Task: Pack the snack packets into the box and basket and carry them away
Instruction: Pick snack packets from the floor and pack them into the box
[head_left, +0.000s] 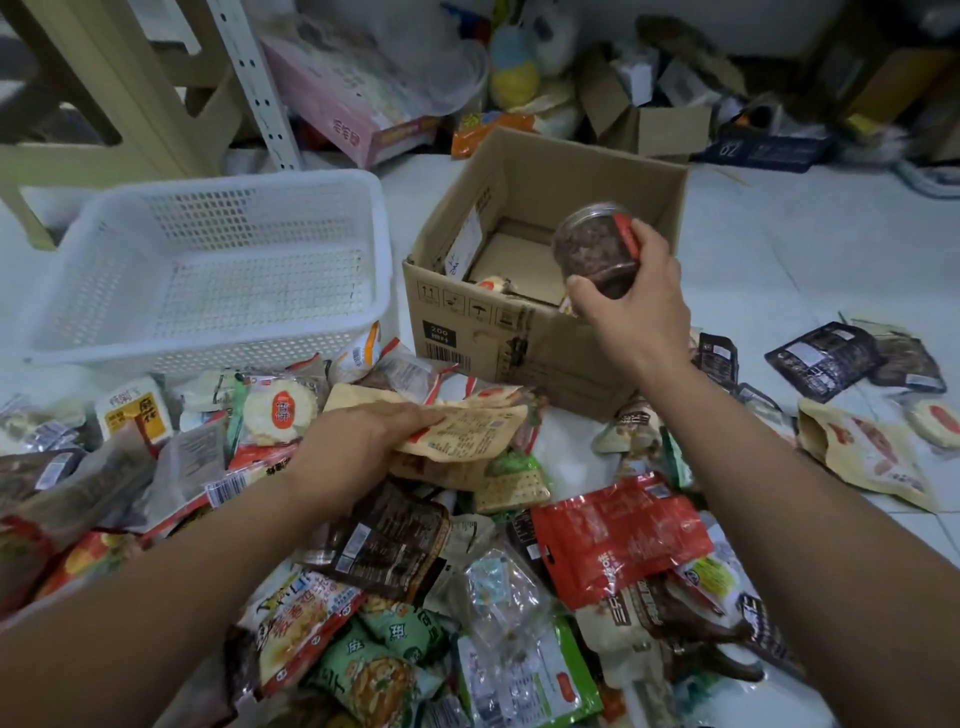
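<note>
Jar (597, 254) gripped in right hand (634, 312) hangs above box (467, 338) by its near rim; left hand (353, 441) pinches tan packet (472, 431) near basket (208, 183).

**Cluttered floor, soft even light**

We see a pale tiled floor (810, 244) with faint grout lines. At its far-left corner are the legs of a beige plastic stool or chair (119, 104), and just beside them a white perforated shelf upright (254, 88). Along the floor's far edge we note a tilted pink carton (337, 114), a yellow-and-blue plush toy (514, 67), a small open cardboard carton (660, 130) and a dark blue crate (769, 150). A pale wall (727, 21) stands behind them. The light is dim and flat.
</note>
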